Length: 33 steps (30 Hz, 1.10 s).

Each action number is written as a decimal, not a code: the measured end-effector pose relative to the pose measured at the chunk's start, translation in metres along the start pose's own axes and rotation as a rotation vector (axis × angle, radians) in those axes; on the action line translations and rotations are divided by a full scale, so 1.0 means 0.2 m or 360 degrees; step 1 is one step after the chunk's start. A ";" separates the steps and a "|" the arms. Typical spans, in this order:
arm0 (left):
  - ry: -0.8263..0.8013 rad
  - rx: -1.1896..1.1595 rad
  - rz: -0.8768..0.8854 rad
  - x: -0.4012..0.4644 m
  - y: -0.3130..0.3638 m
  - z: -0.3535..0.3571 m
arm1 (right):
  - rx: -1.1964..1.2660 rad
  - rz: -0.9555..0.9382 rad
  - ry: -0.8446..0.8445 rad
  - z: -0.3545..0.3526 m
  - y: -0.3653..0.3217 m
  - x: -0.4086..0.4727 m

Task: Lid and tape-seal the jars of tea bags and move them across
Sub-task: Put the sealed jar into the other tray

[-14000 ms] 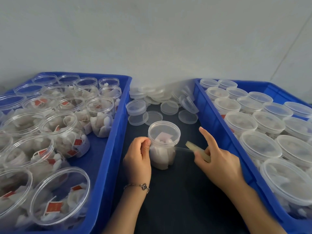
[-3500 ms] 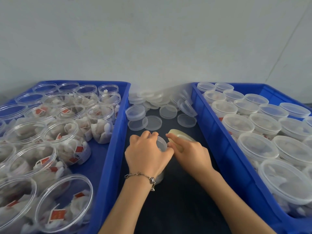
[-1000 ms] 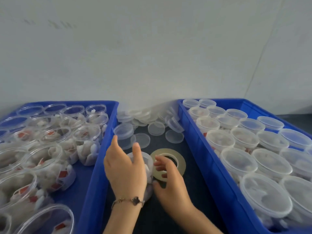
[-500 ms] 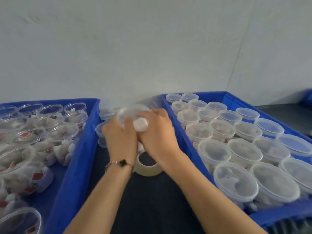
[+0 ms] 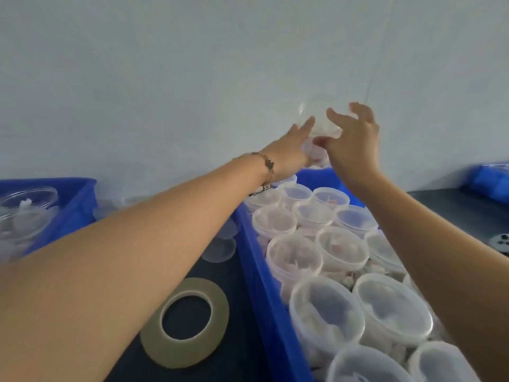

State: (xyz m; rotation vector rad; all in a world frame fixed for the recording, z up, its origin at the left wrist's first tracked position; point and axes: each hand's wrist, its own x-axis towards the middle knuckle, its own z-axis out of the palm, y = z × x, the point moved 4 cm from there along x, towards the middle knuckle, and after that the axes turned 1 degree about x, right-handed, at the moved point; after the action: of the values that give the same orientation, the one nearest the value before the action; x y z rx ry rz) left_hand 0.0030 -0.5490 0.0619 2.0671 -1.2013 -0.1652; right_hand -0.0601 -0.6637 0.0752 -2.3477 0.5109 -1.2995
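Both hands lift a blurred jar above the far end of the right crate

The left hand [image 5: 289, 146] and right hand [image 5: 351, 140] cup the clear jar [image 5: 321, 125] between spread fingers, though blur hides its lid and any tape. Below it, the right crate [image 5: 257, 260] holds lidded jars [image 5: 325, 310], partly covered by the right forearm. The tape roll [image 5: 185, 322] lies flat on the dark counter [image 5: 239, 351] just left of that crate.
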 end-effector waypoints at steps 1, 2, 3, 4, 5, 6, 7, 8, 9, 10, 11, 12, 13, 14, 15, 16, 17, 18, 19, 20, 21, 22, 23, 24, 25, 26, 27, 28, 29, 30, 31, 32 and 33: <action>-0.0048 0.0054 -0.0015 0.07 -0.03 0.03 | -0.0037 0.0011 0.0011 0.04 0.08 0.03; -0.0086 0.0087 -0.0031 0.13 -0.07 0.07 | -0.0071 0.0027 0.0008 0.09 0.15 0.05; -0.0121 0.0113 -0.0049 0.19 -0.10 0.10 | -0.0090 0.0047 0.0000 0.14 0.22 0.07; -0.0155 0.0141 -0.0063 0.25 -0.13 0.14 | -0.0097 0.0069 -0.0005 0.19 0.29 0.08; -0.0191 0.0177 -0.0082 0.30 -0.16 0.18 | -0.0097 0.0092 -0.0007 0.24 0.34 0.09; -0.0219 0.0217 -0.0106 0.35 -0.19 0.22 | -0.0098 0.0111 -0.0007 0.29 0.39 0.09; -0.0236 0.0274 -0.0130 0.40 -0.24 0.25 | -0.0099 0.0124 -0.0015 0.34 0.44 0.10; -0.0250 0.0355 -0.0144 0.44 -0.28 0.29 | -0.0102 0.0143 -0.0046 0.39 0.48 0.10; -0.0261 0.0476 -0.0151 0.46 -0.33 0.33 | -0.0107 0.0171 -0.0097 0.44 0.52 0.11; -0.0276 0.0617 -0.0139 0.48 -0.37 0.37 | -0.0129 0.0214 -0.0166 0.49 0.56 0.12; -0.0294 0.0733 -0.0124 0.48 -0.42 0.40 | -0.0181 0.0265 -0.0249 0.53 0.60 0.13; -0.0297 0.0798 -0.0098 0.47 -0.46 0.41 | -0.0266 0.0317 -0.0345 0.57 0.64 0.13; -0.0291 0.0817 -0.0084 0.45 -0.49 0.41 | -0.0370 0.0366 -0.0449 0.60 0.67 0.12; -0.0292 0.0803 -0.0075 0.43 -0.52 0.40 | -0.0487 0.0395 -0.0557 0.62 0.68 0.11; -0.0309 0.0763 -0.0084 0.41 -0.54 0.38 | -0.0607 0.0393 -0.0665 0.64 0.70 0.09; -0.0324 0.0718 -0.0111 0.38 -0.55 0.37 | -0.0697 0.0390 -0.0755 0.65 0.71 0.09; -0.0338 0.0696 -0.0156 0.36 -0.56 0.35 | -0.0750 0.0402 -0.0818 0.65 0.72 0.09; -0.0371 0.0711 -0.0193 0.34 -0.57 0.33 | -0.0798 0.0435 -0.0887 0.66 0.73 0.10; -0.0427 0.0765 -0.0214 0.31 -0.57 0.32 | -0.0869 0.0464 -0.0978 0.66 0.73 0.10; -0.0481 0.0842 -0.0225 0.28 -0.57 0.32 | -0.0939 0.0478 -0.1063 0.65 0.72 0.10; -0.0510 0.0924 -0.0226 0.25 -0.56 0.30 | -0.0989 0.0466 -0.1111 0.64 0.70 0.10; -0.0504 0.0999 -0.0214 0.22 -0.55 0.27 | -0.0976 0.0419 -0.1111 0.64 0.65 0.10; -0.0466 0.1036 -0.0222 0.18 -0.55 0.22 | -0.0908 0.0367 -0.1097 0.64 0.60 0.09; -0.0409 0.1056 -0.0231 0.14 -0.54 0.17 | -0.0809 0.0310 -0.1077 0.64 0.52 0.05; -0.0364 0.1091 -0.0238 0.09 -0.55 0.11 | -0.0713 0.0244 -0.1082 0.65 0.43 0.02; -0.0339 0.1111 -0.0260 0.03 -0.55 0.04 | -0.0624 0.0188 -0.1112 0.67 0.32 -0.03; -0.0325 0.1125 -0.0306 -0.04 -0.57 -0.02 | -0.0541 0.0134 -0.1143 0.69 0.22 -0.08; -0.0301 0.1148 -0.0362 -0.11 -0.58 -0.10 | -0.0481 0.0065 -0.1169 0.71 0.11 -0.13; -0.0264 0.1170 -0.0424 -0.19 -0.60 -0.18 | -0.0430 -0.0014 -0.1200 0.74 0.00 -0.17; -0.0219 0.1173 -0.0483 -0.28 -0.62 -0.25 | -0.0380 -0.0094 -0.1233 0.76 -0.12 -0.21; -0.0150 0.1143 -0.0531 -0.37 -0.63 -0.32 | -0.0327 -0.0168 -0.1266 0.78 -0.24 -0.25; -0.0042 0.1075 -0.0559 -0.47 -0.65 -0.39 | -0.0268 -0.0217 -0.1295 0.80 -0.37 -0.30; 0.0120 0.0962 -0.0569 -0.58 -0.66 -0.46 | -0.0169 -0.0216 -0.1304 0.80 -0.49 -0.34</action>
State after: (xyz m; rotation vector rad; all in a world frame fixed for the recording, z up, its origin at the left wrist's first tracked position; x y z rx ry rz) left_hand 0.0722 -0.3686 0.0161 2.7798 -0.8904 0.1293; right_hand 0.0554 -0.5178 -0.0005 -2.7529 0.1548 -0.2669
